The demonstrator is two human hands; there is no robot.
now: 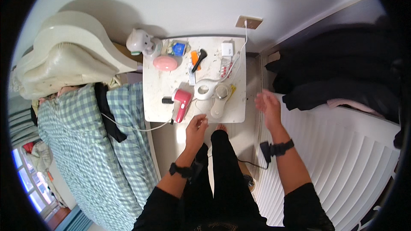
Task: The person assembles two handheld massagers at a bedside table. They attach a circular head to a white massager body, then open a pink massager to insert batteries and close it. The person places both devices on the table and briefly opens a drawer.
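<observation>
Left hand [197, 127] pinches a thin white cord [199, 110] at the cluttered nightstand [156, 98]; right hand [267, 105] hangs open, empty

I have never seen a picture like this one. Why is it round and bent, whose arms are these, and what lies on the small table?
The picture comes from one wide fisheye camera worn on a person's head, looking down. That lens makes the round frame and bends straight edges. The two forearms rising from the lower edge are the person's own, each with a black wrist strap. The left hand reaches over the near edge of the white bedside table, close to a white cord, but whether it grips anything cannot be told. The right hand is open and empty, beside the table. On the table lie a pink hair dryer, a white hair dryer, a pink oval case and a black brush. A checked bed stands at the left.
</observation>
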